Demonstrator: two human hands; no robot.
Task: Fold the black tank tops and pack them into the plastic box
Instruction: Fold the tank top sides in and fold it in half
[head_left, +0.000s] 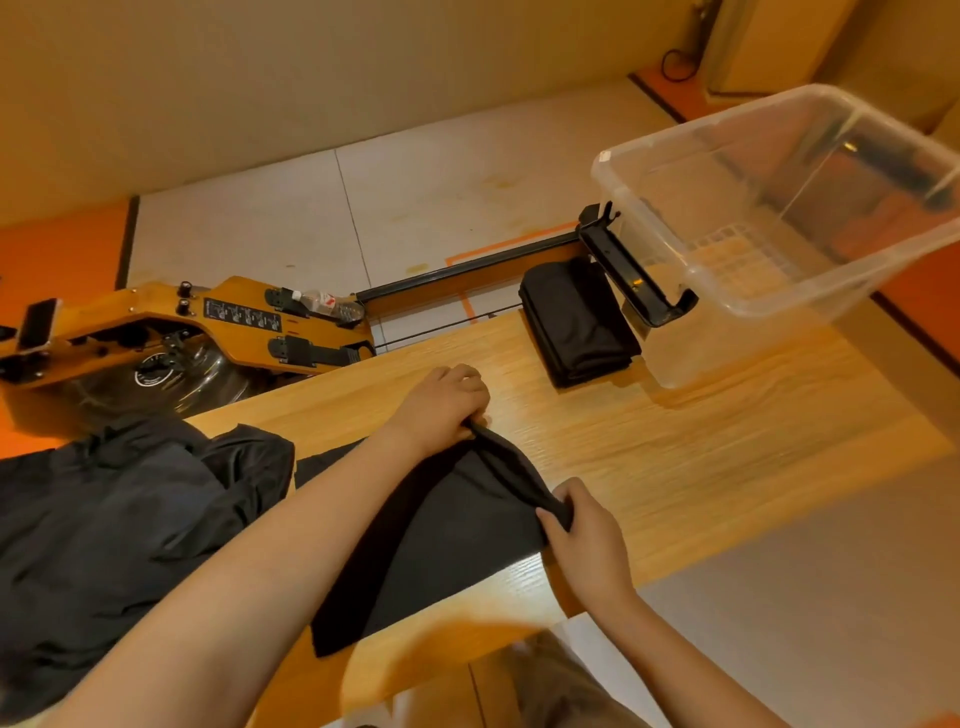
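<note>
While both hands work at the same hem, the head view shows one black tank top (452, 525) spread flat across the middle of the desk (727, 441), reaching from near the far edge to the near edge. The left hand (441, 405) has its fingers curled round the cloth's far right corner. The right hand (587, 540) pinches the near right corner. Between them the right-hand edge rises off the wood in a soft ridge.

A folded stack of tank tops (576, 322) lies at the desk's far edge, just beside the clear plastic box (779, 208), which stands at the far right corner. What shows of the box's ribbed floor holds no black cloth. A loose heap of unfolded black garments (119, 519) covers the desk's left end and touches the spread top. Beyond the far edge, a wooden rowing machine (156, 332) lies on the floor with a water bottle (332, 304) resting on it.

The fabric looks thin, light and limp, so it will likely sag and crease wherever it is unsupported. It probably slides easily on the smooth wood. Holding two corners of one edge, as now, seems the sound grip: that keeps the hem straight while it is carried over. A finished fold would be best lifted from underneath with flat hands, or it may fall open.
</note>
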